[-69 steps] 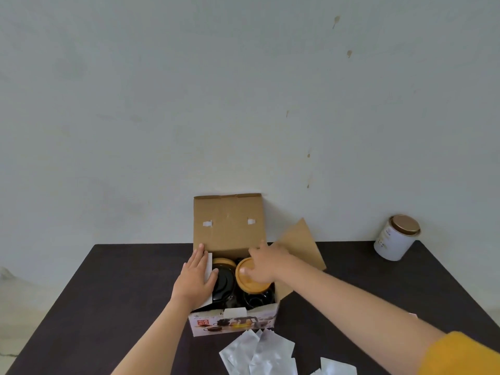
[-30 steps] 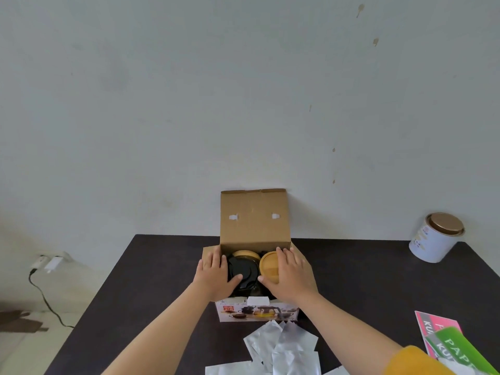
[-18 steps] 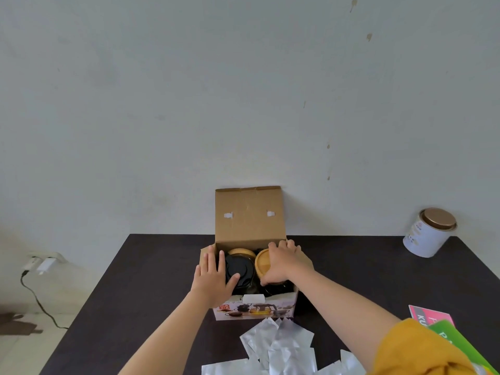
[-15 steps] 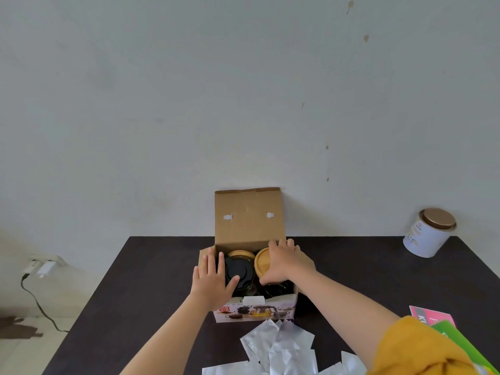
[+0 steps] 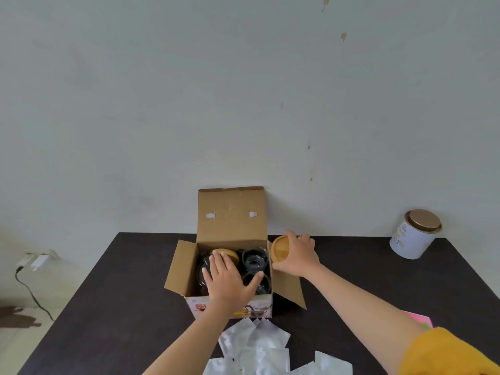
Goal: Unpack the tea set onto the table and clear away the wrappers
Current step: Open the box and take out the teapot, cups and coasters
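Wrappers [image 5: 259, 350] of silvery foil lie heaped at the tabletop's [image 5: 108, 307] near edge. Just behind them stands the open cardboard box [image 5: 232, 226], where the left hand [image 5: 230, 280] rests flat with fingers spread over dark glassware [image 5: 254, 261] and a wooden lid [image 5: 230, 254]. The right hand [image 5: 297, 257] grips a round wooden piece [image 5: 280, 251] tilted above the box's right flap. A white tin [image 5: 414, 235] sits at the far right corner.
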Tool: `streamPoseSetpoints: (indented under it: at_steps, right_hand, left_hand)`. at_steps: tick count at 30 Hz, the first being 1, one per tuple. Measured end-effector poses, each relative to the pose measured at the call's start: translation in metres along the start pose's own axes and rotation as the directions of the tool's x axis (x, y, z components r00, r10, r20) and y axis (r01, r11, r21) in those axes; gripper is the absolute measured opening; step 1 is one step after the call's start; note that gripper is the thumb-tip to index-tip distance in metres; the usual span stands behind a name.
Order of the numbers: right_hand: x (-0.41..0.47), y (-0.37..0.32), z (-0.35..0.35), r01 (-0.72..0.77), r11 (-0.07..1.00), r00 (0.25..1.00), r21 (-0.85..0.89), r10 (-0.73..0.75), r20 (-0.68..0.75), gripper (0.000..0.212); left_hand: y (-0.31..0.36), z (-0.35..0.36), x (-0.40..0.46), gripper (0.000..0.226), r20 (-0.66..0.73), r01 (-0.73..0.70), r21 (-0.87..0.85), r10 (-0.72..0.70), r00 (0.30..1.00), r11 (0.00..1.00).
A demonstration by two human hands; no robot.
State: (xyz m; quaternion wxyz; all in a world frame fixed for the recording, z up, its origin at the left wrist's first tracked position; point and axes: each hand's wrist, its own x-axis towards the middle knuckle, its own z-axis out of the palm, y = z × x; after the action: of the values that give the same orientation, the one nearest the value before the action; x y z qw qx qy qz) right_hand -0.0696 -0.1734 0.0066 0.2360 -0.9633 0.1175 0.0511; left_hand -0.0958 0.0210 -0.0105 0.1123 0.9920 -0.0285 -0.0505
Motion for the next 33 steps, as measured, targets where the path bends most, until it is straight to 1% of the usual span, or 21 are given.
streamPoseSetpoints:
  at_steps: [3, 5, 11, 17, 23, 30, 33]
  right_hand:
    - [-0.002, 0.047, -0.004, -0.089, 0.996, 0.996, 0.014, 0.089, -0.017, 0.096]
    - [-0.003, 0.079, -0.006, -0.132, 0.991, 0.991, 0.017, 0.132, -0.013, 0.094]
    - [-0.004, 0.168, -0.008, -0.265, 0.964, 0.964, -0.023, 0.265, 0.013, 0.084]
    - [0.010, 0.223, -0.007, -0.247, 0.965, 0.968, -0.086, 0.250, 0.027, 0.081]
    - [0.046, 0.242, -0.010, -0.189, 0.981, 0.982, -0.034, 0.189, 0.018, 0.076]
    - [0.097, 0.238, -0.012, -0.212, 0.977, 0.977, -0.035, 0.212, -0.006, 0.079]
    - [0.112, 0.232, -0.009, -0.230, 0.973, 0.972, 0.021, 0.231, -0.036, 0.076]
  left_hand:
    - [0.027, 0.009, -0.005, 0.146, 0.064, 0.116, -0.024, -0.114, 0.991, 0.993]
    - [0.035, 0.015, -0.006, 0.153, 0.085, 0.167, -0.001, -0.166, 0.983, 0.986]
    - [0.038, 0.024, 0.000, 0.153, 0.069, 0.208, 0.067, -0.213, 0.975, 0.976]
    - [0.040, 0.031, 0.001, 0.152, 0.039, 0.225, 0.100, -0.230, 0.972, 0.969]
    - [0.040, 0.036, 0.003, 0.150, 0.020, 0.240, 0.119, -0.244, 0.970, 0.964]
    - [0.040, 0.041, 0.004, 0.149, -0.003, 0.237, 0.104, -0.238, 0.971, 0.966]
    - [0.040, 0.041, 0.004, 0.149, 0.000, 0.242, 0.118, -0.244, 0.970, 0.963]
